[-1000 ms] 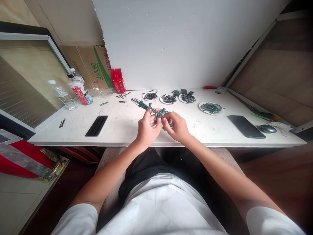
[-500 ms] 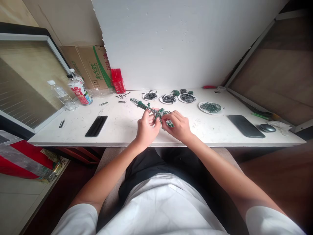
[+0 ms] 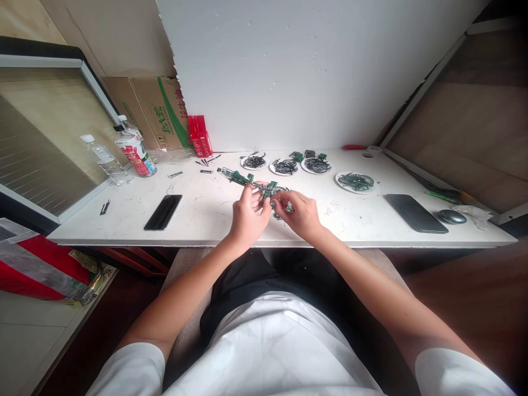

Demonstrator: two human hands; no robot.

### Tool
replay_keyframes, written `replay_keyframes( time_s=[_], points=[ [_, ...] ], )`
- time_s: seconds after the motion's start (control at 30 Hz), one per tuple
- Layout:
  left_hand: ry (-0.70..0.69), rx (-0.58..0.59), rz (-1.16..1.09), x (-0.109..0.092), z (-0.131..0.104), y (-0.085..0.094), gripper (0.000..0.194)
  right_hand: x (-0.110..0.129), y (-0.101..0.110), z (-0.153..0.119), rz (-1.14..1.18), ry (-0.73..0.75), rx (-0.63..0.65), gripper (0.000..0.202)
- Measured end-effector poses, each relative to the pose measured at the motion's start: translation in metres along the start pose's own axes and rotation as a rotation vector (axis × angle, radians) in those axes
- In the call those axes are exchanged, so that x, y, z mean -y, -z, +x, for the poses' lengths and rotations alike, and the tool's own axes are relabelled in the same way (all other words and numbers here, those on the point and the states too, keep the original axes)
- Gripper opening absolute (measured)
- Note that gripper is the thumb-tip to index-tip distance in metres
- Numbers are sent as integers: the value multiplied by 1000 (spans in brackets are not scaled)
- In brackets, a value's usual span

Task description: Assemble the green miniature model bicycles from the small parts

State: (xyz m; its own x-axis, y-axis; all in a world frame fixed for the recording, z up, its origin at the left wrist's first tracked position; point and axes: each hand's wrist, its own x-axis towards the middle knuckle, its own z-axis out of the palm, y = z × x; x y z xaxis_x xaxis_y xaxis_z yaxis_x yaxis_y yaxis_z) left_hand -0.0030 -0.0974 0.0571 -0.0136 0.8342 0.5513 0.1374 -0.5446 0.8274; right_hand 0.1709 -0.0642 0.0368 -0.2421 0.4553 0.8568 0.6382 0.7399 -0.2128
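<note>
A small green and silver model bicycle (image 3: 239, 177) is held above the front middle of the white table, its long end pointing up and left. My left hand (image 3: 248, 217) is closed around its middle, thumb and fingers gripping it from below. At its right end my right hand (image 3: 303, 215) is closed in a pinch, fingertips against the green parts near the wheel. What exactly lies between those fingertips is hidden. Behind the hands stand white plates with dark parts, among them a plate of spoked wheels (image 3: 317, 165) and a plate of green parts (image 3: 357, 182).
A phone (image 3: 163, 213) lies left of my hands, and a dark flat device (image 3: 416, 213) lies right beside a mouse (image 3: 452, 216). Bottles (image 3: 136, 155), a carton (image 3: 144, 113) and a red box (image 3: 199, 136) stand at the back left. Small loose parts (image 3: 206, 161) lie near them.
The model has tilted slightly, its left end dropping a little and shifting left. The right hand has shifted slightly left along it, and both hands keep their hold.
</note>
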Motion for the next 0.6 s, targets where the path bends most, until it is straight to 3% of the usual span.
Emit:
replay_keyframes(
  time_s=[0.23,0.47,0.53,0.6],
  points=[
    [-55,-3,53,1,-1,0,36,21,1,1,495,-536,88,34],
    [-126,13,133,9,-1,0,36,31,3,12,915,-949,173,55],
    [-115,12,137,9,0,0,36,30,4,13,957,-989,198,54],
    [-83,5,122,8,1,1,35,28,5,12,894,-911,193,51]
  ],
)
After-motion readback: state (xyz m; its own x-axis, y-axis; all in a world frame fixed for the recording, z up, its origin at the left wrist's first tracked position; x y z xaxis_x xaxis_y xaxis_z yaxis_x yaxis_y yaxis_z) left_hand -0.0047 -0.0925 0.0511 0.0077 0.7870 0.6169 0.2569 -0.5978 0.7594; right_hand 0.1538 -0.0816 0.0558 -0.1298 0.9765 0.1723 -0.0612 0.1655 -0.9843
